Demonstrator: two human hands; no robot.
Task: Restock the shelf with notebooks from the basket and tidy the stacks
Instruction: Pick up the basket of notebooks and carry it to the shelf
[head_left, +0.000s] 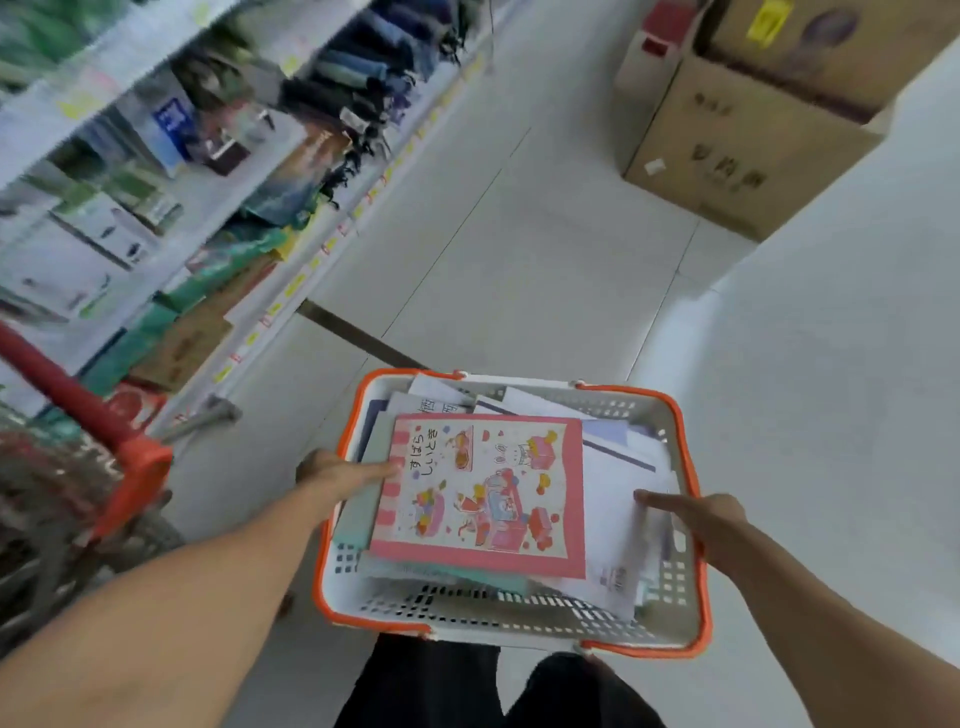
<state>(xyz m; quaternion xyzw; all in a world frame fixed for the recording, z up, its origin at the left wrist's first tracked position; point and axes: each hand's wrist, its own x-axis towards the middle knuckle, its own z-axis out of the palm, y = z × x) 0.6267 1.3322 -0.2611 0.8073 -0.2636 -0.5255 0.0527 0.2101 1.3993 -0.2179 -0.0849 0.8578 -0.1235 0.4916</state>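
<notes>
Notebooks, topped by a pink illustrated notebook (480, 488), lie piled in the grey plastic basket with orange rim (696, 499), long axis running away from the person. Left hand (343, 475) touches its left edge with straight fingers; right hand (698, 519) reaches toward its right, grip relaxed, holding nothing. Shelf (156, 208), far left of the basket, is blurred; lower notebooks are mostly hidden.

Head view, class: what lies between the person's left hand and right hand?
In the head view, the pink illustrated notebook lies between the left hand and right hand, on top of other notebooks and papers in the basket.
</notes>
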